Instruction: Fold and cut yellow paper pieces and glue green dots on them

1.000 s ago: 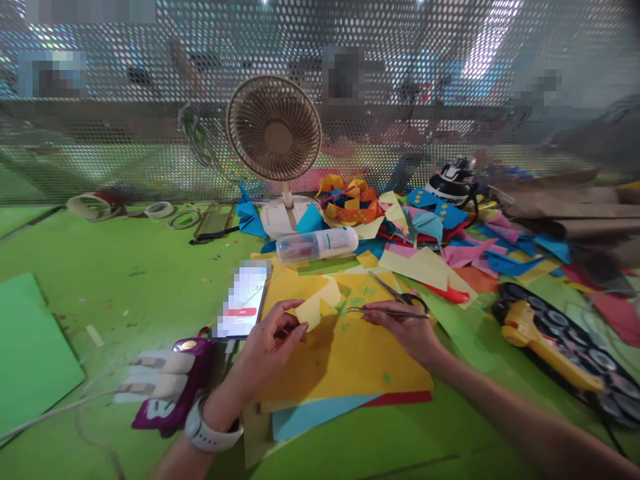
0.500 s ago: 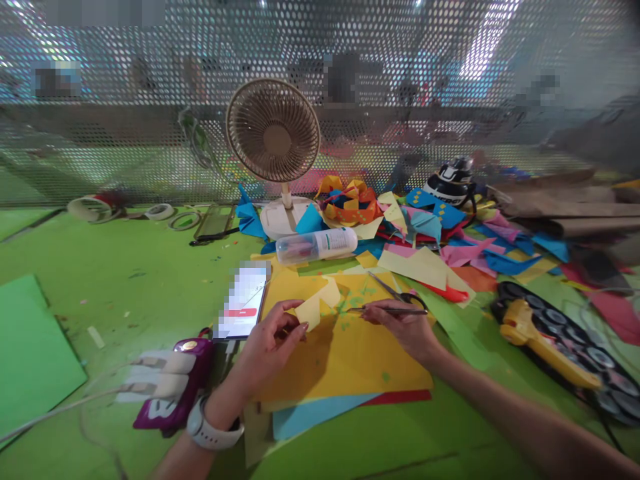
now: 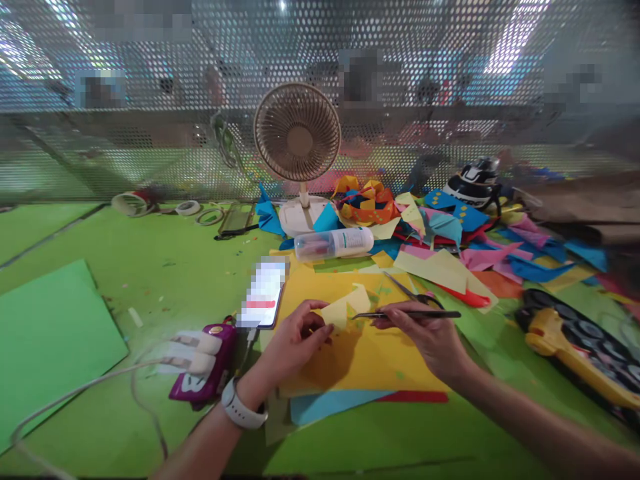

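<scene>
Pinching a small pale-yellow paper piece (image 3: 345,308) between thumb and fingertips, the left hand (image 3: 295,343) holds it just above a large yellow sheet (image 3: 370,353); a white watch (image 3: 241,410) sits on that wrist. Right hand (image 3: 433,337) has its fingers pressed together around slim metal tweezers (image 3: 406,314), held nearly level, tips pointing left and meeting the edge of the paper piece. Whether the tweezer tips grip the paper cannot be told. Under the yellow sheet, a blue sheet (image 3: 325,405) and a red sheet (image 3: 420,397) stick out at the near edge. Scissors (image 3: 415,297) lie just behind the right hand on the yellow sheet. Left of the left hand: a phone (image 3: 263,295) with lit screen, and nearer, a purple device (image 3: 207,363) with white plugs and a white cable trailing off left. Green table (image 3: 165,267) carries a darker green sheet (image 3: 45,340) at far left. Farther back, a clear bottle (image 3: 334,243) lies on its side before a small desk fan (image 3: 297,143). Heap of coloured paper scraps (image 3: 450,230) spreads to the right of the fan. A yellow tool (image 3: 575,353) rests on a dark tray at right. Tape rolls (image 3: 131,202) sit along the perforated metal screen (image 3: 125,133) at the rear.
</scene>
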A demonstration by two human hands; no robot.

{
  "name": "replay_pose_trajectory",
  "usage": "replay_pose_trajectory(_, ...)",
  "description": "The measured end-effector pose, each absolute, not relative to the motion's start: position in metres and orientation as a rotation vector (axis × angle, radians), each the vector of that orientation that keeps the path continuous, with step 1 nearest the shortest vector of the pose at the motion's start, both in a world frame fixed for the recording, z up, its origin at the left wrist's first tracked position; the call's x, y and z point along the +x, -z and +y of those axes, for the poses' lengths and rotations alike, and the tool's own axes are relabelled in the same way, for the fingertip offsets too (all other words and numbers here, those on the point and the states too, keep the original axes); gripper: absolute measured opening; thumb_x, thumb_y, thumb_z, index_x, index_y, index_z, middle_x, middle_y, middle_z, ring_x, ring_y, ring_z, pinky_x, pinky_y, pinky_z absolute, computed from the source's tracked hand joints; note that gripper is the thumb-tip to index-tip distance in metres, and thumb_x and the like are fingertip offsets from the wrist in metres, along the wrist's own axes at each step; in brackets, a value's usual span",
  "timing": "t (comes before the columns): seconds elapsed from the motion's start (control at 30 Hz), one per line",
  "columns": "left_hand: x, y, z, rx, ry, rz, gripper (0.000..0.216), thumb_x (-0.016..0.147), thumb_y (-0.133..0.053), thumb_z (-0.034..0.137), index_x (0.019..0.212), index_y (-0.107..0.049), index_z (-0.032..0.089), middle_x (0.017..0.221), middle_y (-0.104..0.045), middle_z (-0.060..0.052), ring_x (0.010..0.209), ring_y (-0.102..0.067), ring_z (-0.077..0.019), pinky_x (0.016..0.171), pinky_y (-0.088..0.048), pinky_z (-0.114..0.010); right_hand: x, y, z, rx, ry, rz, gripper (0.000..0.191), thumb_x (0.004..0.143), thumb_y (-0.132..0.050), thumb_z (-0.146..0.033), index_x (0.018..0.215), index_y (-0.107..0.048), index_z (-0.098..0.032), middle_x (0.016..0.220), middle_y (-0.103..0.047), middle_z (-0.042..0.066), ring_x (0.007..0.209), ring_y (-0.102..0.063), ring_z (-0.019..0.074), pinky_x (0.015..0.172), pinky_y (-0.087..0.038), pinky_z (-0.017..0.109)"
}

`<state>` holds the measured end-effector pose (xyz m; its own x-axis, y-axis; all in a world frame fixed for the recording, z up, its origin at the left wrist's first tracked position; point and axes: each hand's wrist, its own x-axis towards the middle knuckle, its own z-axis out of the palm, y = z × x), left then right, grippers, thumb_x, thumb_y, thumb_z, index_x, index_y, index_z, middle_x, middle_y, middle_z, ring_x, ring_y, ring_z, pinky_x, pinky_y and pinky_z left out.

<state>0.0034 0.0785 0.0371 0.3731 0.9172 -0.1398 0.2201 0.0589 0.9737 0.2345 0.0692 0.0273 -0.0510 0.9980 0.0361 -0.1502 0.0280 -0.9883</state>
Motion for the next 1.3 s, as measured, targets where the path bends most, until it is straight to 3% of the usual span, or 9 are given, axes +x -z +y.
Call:
replay_pose_trajectory(0.9, 0.004, -0.030, 0.075, 1.424, -0.732, 1.064, 0.028, 0.080, -0.055, 0.033, 0.100, -0.042, 0.020, 0.073, -0.063, -0.002, 0.069, -0.061, -0.0156, 0.063, -0.044, -0.027, 0.212, -0.039, 0.073, -1.013, -1.250, -1.221, 0.014, 0.073, -0.067, -0.030, 0.083, -0.069, -0.020, 0.076, -0.071, 0.004, 0.069, -0.068, 0.0194, 0.068, -0.056, 0.031)
replay_pose_trajectory(1.13, 0.005, -0.028, 0.076, 1.395, -0.716, 1.077, 0.027, 0.080, -0.056, 0.033, 0.099, -0.043, 0.019, 0.077, -0.064, -0.002, 0.072, -0.061, -0.0154, 0.068, -0.046, -0.029, 0.236, -0.021, 0.072, -1.156, -1.374, -1.218, 0.022, 0.072, -0.068, -0.033, 0.085, -0.068, -0.015, 0.074, -0.071, 0.007, 0.069, -0.068, 0.0217, 0.067, -0.056, 0.033)
replay_pose_trajectory(1.3, 0.007, -0.033, 0.079, 1.210, -0.723, 1.066, 0.034, 0.075, -0.061, 0.034, 0.098, -0.041, 0.019, 0.072, -0.063, 0.000, 0.069, -0.061, -0.0144, 0.068, -0.047, -0.030, 0.240, -0.011, 0.068, -1.120, -1.429, -1.028, 0.024, 0.070, -0.069, -0.036, 0.082, -0.068, -0.016, 0.083, -0.070, 0.007, 0.063, -0.068, 0.0197, 0.064, -0.056, 0.031)
